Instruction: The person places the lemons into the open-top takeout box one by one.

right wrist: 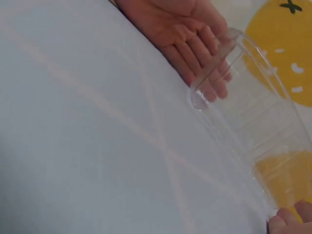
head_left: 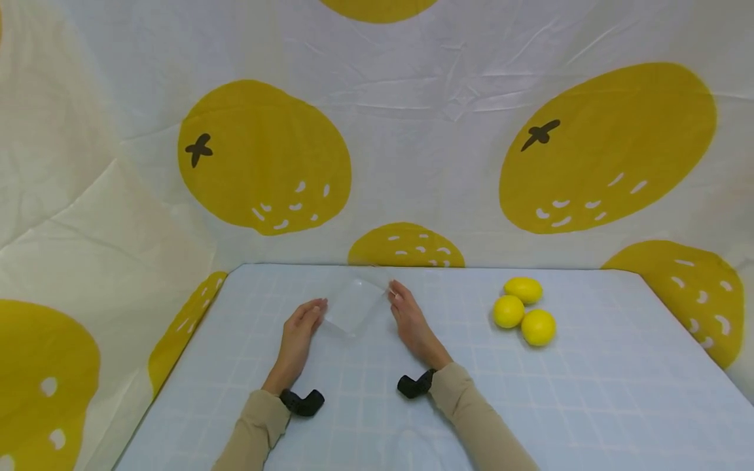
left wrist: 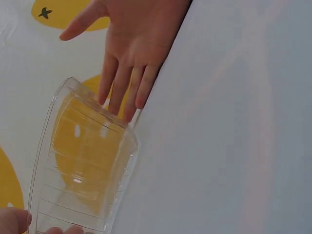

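A clear plastic tray (head_left: 355,306) with ridged walls lies between my hands, near the back of the table. My left hand (head_left: 298,332) is at its left side; in the right wrist view the left thumb lies along the rim and the fingers (right wrist: 190,58) rest against the end wall. At the opposite end is my right hand (head_left: 414,327). In the left wrist view the right hand's fingers (left wrist: 119,85) are straight, with their tips at the tray's end and the thumb held away. The tray's transparency makes its exact outline hard to see.
Three yellow lemons (head_left: 523,312) lie grouped to the right of my hands. A faint clear rounded outline (head_left: 412,448) shows at the near edge of view. A white cloth (head_left: 412,131) printed with yellow fruit hangs behind the pale checked table (head_left: 595,392).
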